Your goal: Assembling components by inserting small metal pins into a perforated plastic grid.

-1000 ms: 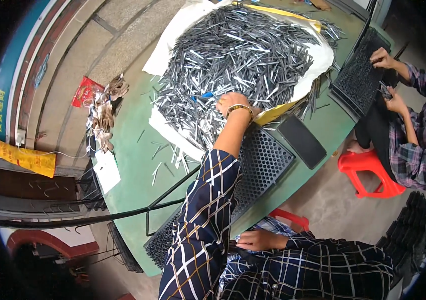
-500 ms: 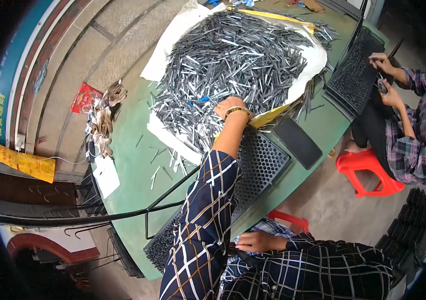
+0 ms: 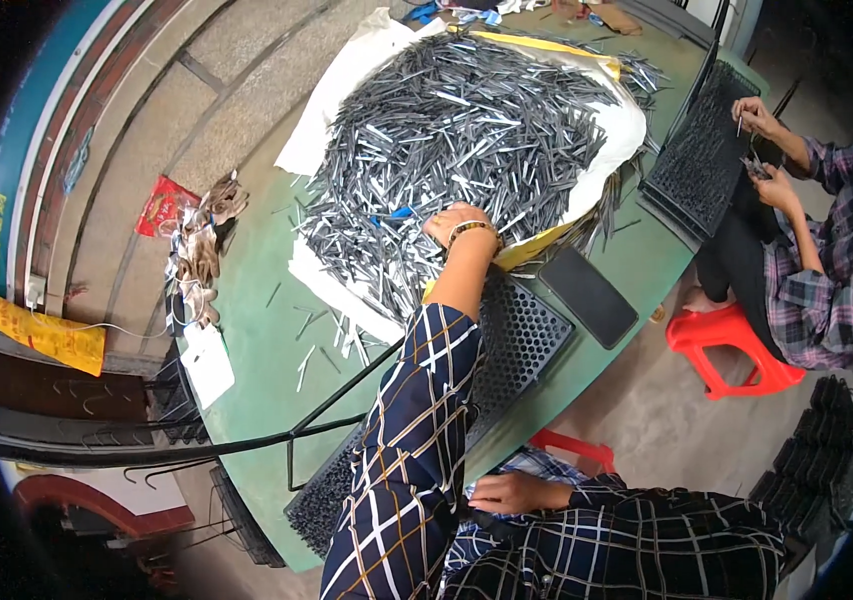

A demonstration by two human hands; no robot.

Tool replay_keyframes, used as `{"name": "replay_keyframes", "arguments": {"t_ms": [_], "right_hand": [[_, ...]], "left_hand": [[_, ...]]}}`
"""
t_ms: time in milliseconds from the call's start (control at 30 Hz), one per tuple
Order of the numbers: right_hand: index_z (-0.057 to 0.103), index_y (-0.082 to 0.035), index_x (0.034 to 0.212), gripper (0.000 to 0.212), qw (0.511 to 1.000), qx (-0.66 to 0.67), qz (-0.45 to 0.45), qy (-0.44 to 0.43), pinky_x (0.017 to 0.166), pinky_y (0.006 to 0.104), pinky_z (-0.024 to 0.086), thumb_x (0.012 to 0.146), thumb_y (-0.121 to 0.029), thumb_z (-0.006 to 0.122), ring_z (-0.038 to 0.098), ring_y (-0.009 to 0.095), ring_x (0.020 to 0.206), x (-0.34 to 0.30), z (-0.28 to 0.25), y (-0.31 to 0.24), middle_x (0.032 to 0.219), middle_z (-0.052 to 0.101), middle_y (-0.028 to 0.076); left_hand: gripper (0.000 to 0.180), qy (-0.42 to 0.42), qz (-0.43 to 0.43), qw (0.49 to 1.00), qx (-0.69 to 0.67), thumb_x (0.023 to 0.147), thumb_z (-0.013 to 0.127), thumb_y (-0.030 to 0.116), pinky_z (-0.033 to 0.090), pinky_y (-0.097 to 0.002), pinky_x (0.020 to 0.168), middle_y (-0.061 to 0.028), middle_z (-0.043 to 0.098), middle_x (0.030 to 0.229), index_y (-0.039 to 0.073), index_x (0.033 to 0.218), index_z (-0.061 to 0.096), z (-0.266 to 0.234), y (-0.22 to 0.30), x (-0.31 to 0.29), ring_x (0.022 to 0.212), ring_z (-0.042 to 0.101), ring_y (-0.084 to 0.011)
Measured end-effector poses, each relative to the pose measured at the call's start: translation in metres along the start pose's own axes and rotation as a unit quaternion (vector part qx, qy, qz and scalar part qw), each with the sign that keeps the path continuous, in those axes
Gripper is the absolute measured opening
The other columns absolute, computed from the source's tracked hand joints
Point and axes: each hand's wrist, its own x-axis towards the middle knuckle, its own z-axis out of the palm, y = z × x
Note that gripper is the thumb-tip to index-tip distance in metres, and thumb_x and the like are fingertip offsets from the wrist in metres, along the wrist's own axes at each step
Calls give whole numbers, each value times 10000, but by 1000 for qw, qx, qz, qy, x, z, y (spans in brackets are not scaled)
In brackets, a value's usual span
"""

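My left hand (image 3: 457, 228), with a bracelet at the wrist, reaches onto a big heap of thin grey and dark strips (image 3: 467, 120). Its fingers bend down into the heap, so their tips and anything in them are hidden. A small blue piece (image 3: 392, 215) lies beside them. The heap rests on an opened white sack (image 3: 619, 135) with yellow edging. Below my left forearm lies a black tray with rows of round holes (image 3: 527, 325); its lower left part (image 3: 322, 505) looks rough and bristly. Close to my lap, my right hand (image 3: 509, 493) is curled, its contents hidden.
A black phone-like slab (image 3: 590, 295) lies right of the tray on the green table (image 3: 257, 290). A black metal rod (image 3: 197, 453) crosses at left. Gloves (image 3: 205, 255) hang along the left edge. At right, a co-worker's hands (image 3: 762, 120) work beside another dark tray (image 3: 702, 150) near a red stool (image 3: 732, 350).
The whole view has shifted slightly. My left hand stays at the heap's near edge, and my right hand stays by my lap. The co-worker's hands have moved a little farther apart.
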Motion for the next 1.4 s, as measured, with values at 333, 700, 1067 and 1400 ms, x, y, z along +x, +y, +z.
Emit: {"name": "replay_keyframes", "arguments": {"t_ms": [333,700,1067,1400], "right_hand": [[636,-21,997,177,1000,1,-4,12,627,350,520,883,-155,623,615,266,784,-6,-1,4,899,577,116],[647,-11,947,143,999,-36,-16,8,660,322,517,867,-130,645,624,260,781,-2,-3,0,876,600,105],[641,-23,907,134,999,-38,-9,-3,615,315,502,869,-151,645,617,238,748,-1,-2,0,823,585,87],[642,-31,902,130,999,-31,-13,11,614,312,505,877,-158,637,619,240,745,-2,-1,2,837,590,87]], "left_hand": [[507,-33,44,998,-3,930,512,294,251,-491,1037,-173,536,1327,1,1337,436,-12,-10,-4,1242,500,-307],[493,-82,117,989,37,913,534,211,262,-499,1019,-87,502,1385,24,1362,455,3,-14,7,1297,434,-301],[424,-30,130,987,-87,719,744,233,498,-405,904,-165,623,1181,23,1078,662,-22,-52,21,1100,602,-320],[761,5,104,990,-92,625,809,459,475,-406,950,-213,531,1287,27,1207,577,-30,-54,15,1170,543,-364]]}}
